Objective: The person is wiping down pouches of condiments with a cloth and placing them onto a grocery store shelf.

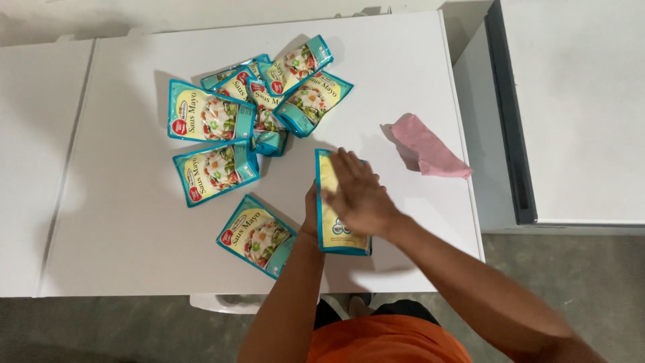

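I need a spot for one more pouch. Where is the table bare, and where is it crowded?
Bare: the white table's left strip beside the teal sauce pouches, and its far right corner beyond the pink cloth. Crowded: the pouch heap and the near middle under both hands.

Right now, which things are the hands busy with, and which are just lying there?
Busy with:
- teal and yellow pouch, lying back side up
- right hand flat on it
- left hand at its left edge

Just lying there:
- pile of matching pouches
- single pouch nearby
- pink cloth
- white table
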